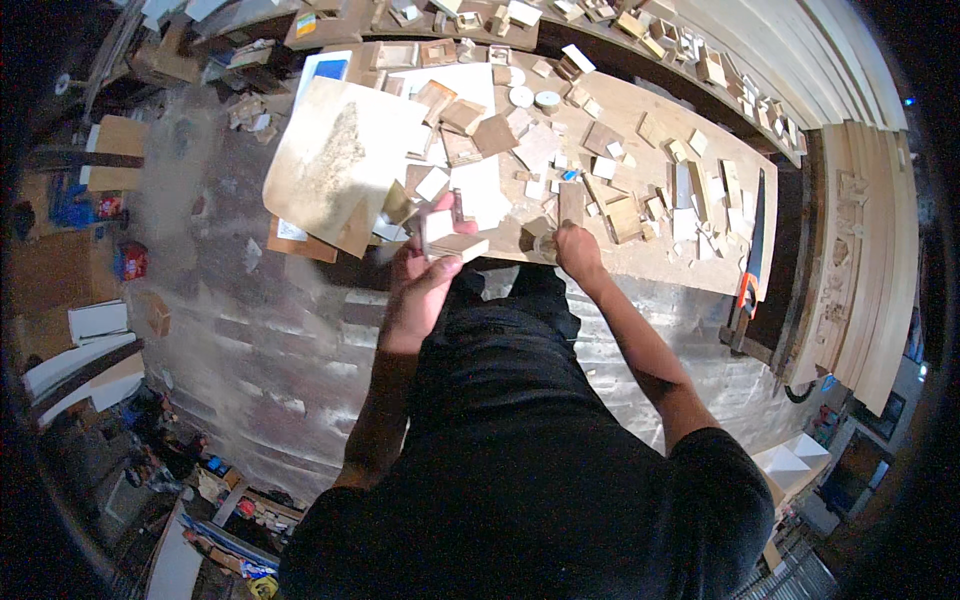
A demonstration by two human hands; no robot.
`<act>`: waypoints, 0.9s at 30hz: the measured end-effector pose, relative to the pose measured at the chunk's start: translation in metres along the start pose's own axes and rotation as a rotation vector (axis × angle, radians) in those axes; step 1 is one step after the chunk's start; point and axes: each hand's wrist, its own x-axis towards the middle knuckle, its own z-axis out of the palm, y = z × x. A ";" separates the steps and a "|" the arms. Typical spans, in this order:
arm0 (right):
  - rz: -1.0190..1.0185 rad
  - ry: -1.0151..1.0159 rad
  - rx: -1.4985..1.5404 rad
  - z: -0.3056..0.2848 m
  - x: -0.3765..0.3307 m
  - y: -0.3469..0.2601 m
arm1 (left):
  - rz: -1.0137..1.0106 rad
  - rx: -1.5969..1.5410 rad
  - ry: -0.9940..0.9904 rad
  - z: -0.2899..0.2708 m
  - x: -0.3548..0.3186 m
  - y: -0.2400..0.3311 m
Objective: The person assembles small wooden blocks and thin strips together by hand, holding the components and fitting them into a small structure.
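My left hand holds a small assembly of thin wooden pieces at the near edge of the workbench. My right hand is closed around a small pale object, too small to identify, at the bench edge next to a little wooden block. Both forearms come up from the lower edge over my dark shirt and trousers.
The bench is strewn with several wooden offcuts and small box frames. A large curved plywood sheet overhangs its left end. A handsaw with an orange handle lies at the right. Planks lean at far right. Boxes and boards clutter the dusty floor.
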 end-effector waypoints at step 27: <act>0.095 0.207 0.061 -0.024 -0.009 -0.015 | 0.165 0.216 -0.128 0.013 -0.007 0.014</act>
